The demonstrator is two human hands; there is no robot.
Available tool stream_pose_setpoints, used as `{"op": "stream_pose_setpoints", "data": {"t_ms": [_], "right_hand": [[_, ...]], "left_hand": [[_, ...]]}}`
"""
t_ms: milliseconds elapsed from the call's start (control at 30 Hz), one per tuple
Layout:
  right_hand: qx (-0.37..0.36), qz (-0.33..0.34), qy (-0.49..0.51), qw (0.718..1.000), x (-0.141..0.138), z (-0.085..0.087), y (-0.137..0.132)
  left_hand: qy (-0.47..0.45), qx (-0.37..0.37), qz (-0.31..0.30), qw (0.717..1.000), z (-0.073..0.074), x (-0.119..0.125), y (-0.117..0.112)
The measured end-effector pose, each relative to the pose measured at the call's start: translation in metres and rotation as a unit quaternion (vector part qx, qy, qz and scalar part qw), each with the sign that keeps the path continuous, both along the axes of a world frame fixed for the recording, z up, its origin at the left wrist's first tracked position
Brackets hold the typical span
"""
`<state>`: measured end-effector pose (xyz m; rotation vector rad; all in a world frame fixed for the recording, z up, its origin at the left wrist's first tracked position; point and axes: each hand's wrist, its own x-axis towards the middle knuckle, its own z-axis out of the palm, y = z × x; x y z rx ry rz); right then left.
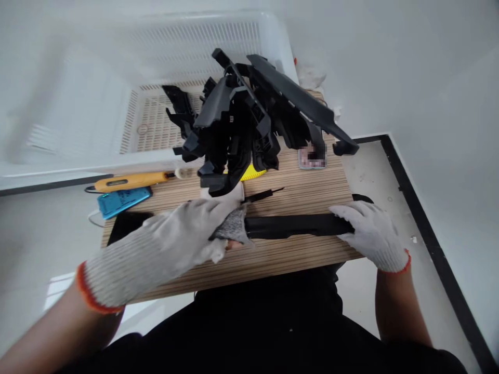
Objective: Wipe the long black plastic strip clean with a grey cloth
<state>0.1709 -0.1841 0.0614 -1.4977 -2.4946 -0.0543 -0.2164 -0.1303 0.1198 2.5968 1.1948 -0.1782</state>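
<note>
Gloves cover both of our hands, white knit with orange cuffs. We find our left hand [183,234] at 9 o'clock of the board [273,259], fingers curled round the left end of a long black strip [292,226], with a grey pad [234,228] wrapped at that end. Our right hand [370,231] sits at 3 o'clock, fingers closed over the strip's right end. The strip lies flat across the board's middle, running from 9 to 3 o'clock, touching the wood.

At 12 o'clock we note a pile of black parts [241,124], stacked at the board's far edge and leaning over a white basket [156,78]. A thin black tool [263,195] lies just beyond the strip, near the pile. A yellow item [251,173] shows under the pile; we cannot tell what it is. At 10 o'clock lie an orange tool [130,181] and, just beside it, a blue phone [123,200]. A small blurred object [312,156] rests at 1 o'clock.
</note>
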Motion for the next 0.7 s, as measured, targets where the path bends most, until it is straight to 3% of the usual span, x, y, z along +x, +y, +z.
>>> {"op": "stream_pose_setpoints", "data": {"t_ms": [133,333,433,567,700], "right_hand": [[0.063,0.001,-0.018,0.998,0.0,0.018,-0.003],[0.129,-0.002,0.003,0.992,-0.011,0.031,-0.016],[0.137,0.007,0.012,0.99,-0.025,0.03,-0.025],[0.101,0.009,0.046,0.994,-0.062,0.021,-0.029],[0.08,-0.002,0.071,0.994,-0.105,0.007,-0.025]], "left_hand": [[0.005,-0.091,0.002,0.996,0.003,0.0,-0.006],[0.065,0.078,0.005,0.995,0.0,0.005,-0.014],[0.045,0.166,0.001,0.985,-0.002,0.019,-0.022],[-0.057,0.231,-0.081,0.968,-0.007,0.051,-0.034],[-0.061,0.256,-0.118,0.958,-0.009,0.081,-0.045]]}}
